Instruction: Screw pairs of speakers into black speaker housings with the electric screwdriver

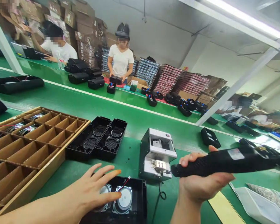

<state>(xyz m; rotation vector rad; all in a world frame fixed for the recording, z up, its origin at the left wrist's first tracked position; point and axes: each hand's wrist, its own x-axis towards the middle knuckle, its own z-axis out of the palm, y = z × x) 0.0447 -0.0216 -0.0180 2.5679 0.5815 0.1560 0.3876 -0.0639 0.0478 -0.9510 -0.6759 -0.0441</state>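
Note:
My left hand (93, 189) is spread over a black speaker housing (141, 199) at the bottom middle, partly hiding it. Inside the housing sit two round speaker drivers, the right-hand driver (124, 200) plainest, with a thin wire and white connector (129, 178) sticking up. Whether my fingers touch the drivers, I cannot tell. In my right hand (200, 183) is a black power screwdriver (214, 163), lying across the palm with its fingers wrapped round it. Just left of it stands a small white and black screw feeder (157, 155) on the green bench.
A divided cardboard tray (58, 155) with several drivers fills the left. Two open housings (96, 137) lie behind my left hand. A plastic tray of screws (259, 202) stands at the lower right. Across the conveyor (130, 109), a person in a white shirt (121, 59) handles black parts.

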